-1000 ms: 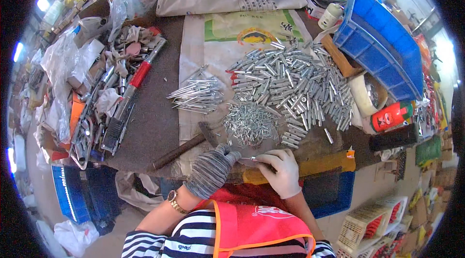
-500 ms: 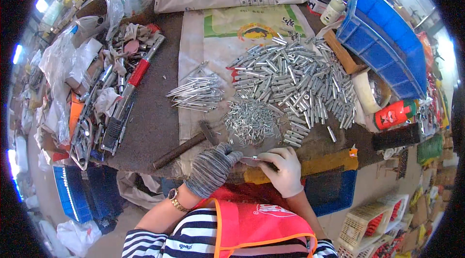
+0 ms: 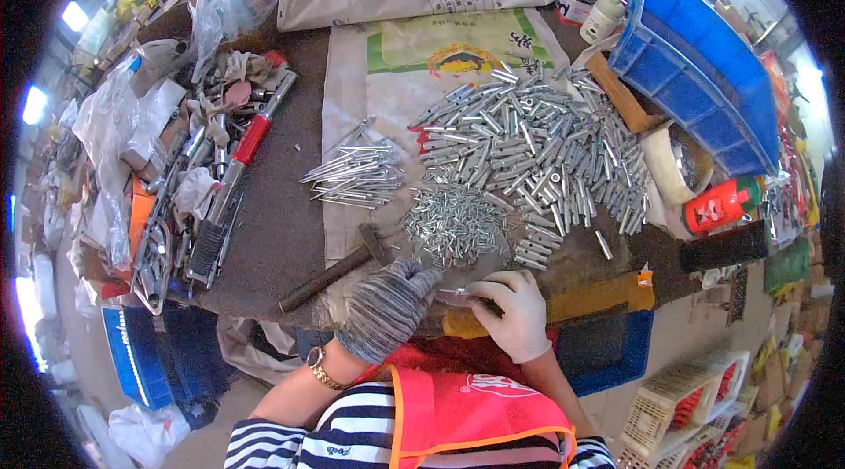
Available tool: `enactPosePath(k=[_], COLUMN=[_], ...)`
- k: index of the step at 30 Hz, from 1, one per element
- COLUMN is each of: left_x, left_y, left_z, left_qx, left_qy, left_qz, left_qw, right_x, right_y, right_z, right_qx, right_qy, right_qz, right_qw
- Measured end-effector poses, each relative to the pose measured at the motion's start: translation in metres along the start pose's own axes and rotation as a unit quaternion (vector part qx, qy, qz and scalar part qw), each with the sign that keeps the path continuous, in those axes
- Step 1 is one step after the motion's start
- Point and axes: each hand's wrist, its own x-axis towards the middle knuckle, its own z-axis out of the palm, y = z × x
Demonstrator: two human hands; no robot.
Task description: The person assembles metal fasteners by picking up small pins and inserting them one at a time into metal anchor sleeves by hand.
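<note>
Pins lie toward tabletop's near edge, likely for reach; right hand pinches metal piece, grip of left hand unclear.

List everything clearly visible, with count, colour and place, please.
Tubes: many, silvery, right of centre
Pins: many, silvery, centre
Rods: many, silvery, left of tubes
Metal piece: one, silvery, near edge
Hammer: one, brown, below rods
Sack: one, beige, under tubes
Table: one, dark, under sack
Bins: at least four, blue, far edge, right, below table
Bottle: one, whitish, far right
Canister: one, red, right
Block: one, brown, right
Bags: several, clear, left
Tools: many, mixed, left
Crates: several, cream, lower right
Apron: one, red, lower centre
Wristwatch: one, golden, left of apron
Left hand: one, gloved grey, near edge
Right hand: one, gloved white, holding piece
</note>
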Motion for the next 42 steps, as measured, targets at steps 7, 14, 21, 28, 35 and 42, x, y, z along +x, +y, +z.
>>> enactPosePath(k=[7,14,21,28,35,42], left_x=[0.021,0.035,0.031,0.014,0.014,0.007], left_y=[0.009,0.017,0.016,0.01,0.024,0.015], left_z=[0.004,0.007,0.007,0.003,-0.015,0.004], left_qx=[0.025,0.129,0.003,-0.241,-0.48,-0.157], left_qy=[-0.031,-0.115,-0.045,-0.004,-0.107,0.009], left_qz=[0.003,-0.001,-0.011,-0.013,-0.282,-0.086], left_qw=[0.999,0.985,0.999,0.971,0.824,0.984], right_x=[0.0,-0.001,0.001,0.003,-0.002,0.001], right_y=[0.0,0.0,0.0,-0.002,0.0,-0.001], right_z=[0.0,0.0,-0.001,-0.002,-0.002,-0.003], right_qx=[0.003,0.015,0.035,0.037,0.036,0.041], right_qy=[-0.001,0.016,0.024,0.029,0.034,0.024], right_qz=[0.0,-0.01,0.0,-0.016,-0.012,-0.008], right_qw=[1.0,1.0,0.999,0.999,0.999,0.999])
